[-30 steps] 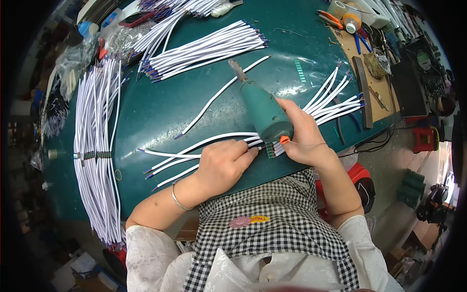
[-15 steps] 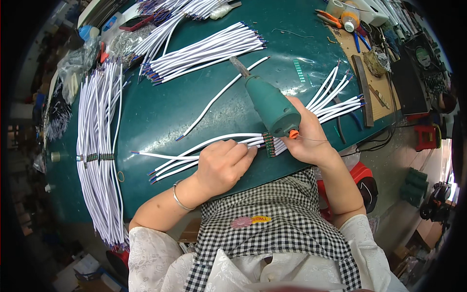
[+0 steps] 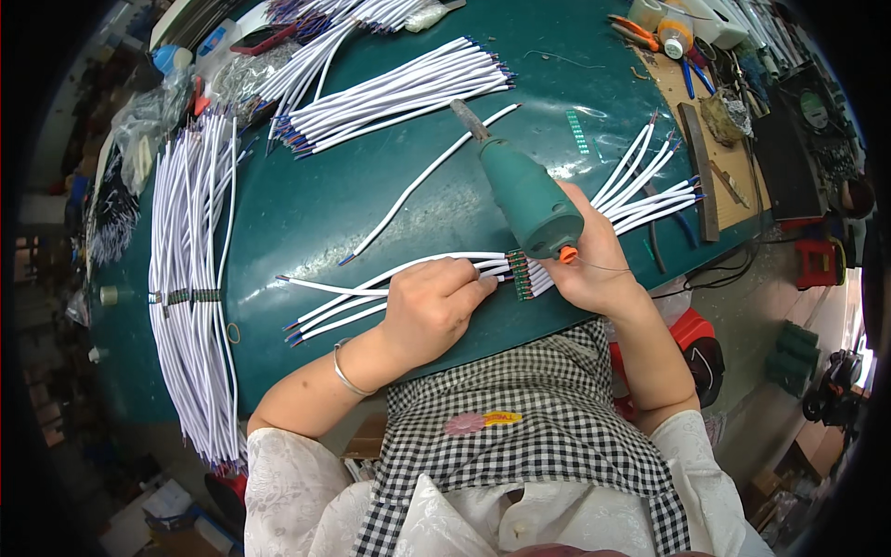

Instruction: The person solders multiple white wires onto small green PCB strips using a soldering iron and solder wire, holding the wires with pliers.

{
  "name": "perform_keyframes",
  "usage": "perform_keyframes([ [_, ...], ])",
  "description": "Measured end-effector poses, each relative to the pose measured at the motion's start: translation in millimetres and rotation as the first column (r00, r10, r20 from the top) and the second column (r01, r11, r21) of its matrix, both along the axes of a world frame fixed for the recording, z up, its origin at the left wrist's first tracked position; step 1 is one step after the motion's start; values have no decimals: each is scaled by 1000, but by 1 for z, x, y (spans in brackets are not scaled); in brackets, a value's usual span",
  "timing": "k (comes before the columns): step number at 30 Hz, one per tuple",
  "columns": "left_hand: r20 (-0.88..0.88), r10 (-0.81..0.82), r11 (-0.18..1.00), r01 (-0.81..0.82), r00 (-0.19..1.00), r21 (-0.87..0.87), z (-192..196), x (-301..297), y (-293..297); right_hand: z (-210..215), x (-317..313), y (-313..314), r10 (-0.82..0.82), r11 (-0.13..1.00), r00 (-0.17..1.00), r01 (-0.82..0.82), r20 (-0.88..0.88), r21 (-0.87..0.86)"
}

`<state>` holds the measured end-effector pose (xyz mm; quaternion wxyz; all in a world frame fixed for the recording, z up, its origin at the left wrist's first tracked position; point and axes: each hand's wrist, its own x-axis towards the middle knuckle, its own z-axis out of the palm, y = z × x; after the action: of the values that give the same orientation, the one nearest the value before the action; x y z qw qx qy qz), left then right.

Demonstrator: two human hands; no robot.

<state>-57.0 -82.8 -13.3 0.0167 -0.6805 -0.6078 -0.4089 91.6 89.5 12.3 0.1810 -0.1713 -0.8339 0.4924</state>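
My left hand (image 3: 430,311) lies palm down on the green table (image 3: 390,200), fingers curled and pressed over a few white cables (image 3: 371,283), pinning them flat just beside the small green circuit board (image 3: 522,275); the cables fan out leftward from under my knuckles, their coloured tips free. My right hand (image 3: 594,265) is wrapped around the butt of the teal soldering iron (image 3: 524,193), fist closed on it, the orange button end at my fingers and the metal tip pointing up and away from me, lifted off the board. A loose single cable (image 3: 432,176) runs diagonally past the tip; a neat bundle of white cables (image 3: 394,93) sits at the far side; a long strapped bundle (image 3: 190,278) hangs down the table's left edge. Upper left, crinkled clear plastic bags (image 3: 153,107) heap by the rim; upper right, a yellow-capped roll (image 3: 677,39) and blue-handled cutters (image 3: 691,74) rest on a brown board (image 3: 705,130); a small pale green strip label (image 3: 578,132) is stuck flat near it.
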Motion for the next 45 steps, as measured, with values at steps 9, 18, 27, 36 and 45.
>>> perform_keyframes([
  [9,-91,34,999,-33,995,12,2,0,0,1,0,0,2,1000,1000,-1,-28,24],
  [18,29,36,999,-35,999,-31,0,2,1,-2,1,-1,-9,1000,1000,10,-17,27],
  [27,113,117,991,-108,987,-84,-2,11,4,0,-1,-4,-57,998,998,57,-8,-20],
  [36,127,113,991,-103,985,-84,-4,12,8,-3,-1,-4,-69,997,997,70,-42,18],
  [45,34,84,992,-80,996,-98,-3,9,9,-10,18,-11,-132,980,979,106,-152,-169],
])
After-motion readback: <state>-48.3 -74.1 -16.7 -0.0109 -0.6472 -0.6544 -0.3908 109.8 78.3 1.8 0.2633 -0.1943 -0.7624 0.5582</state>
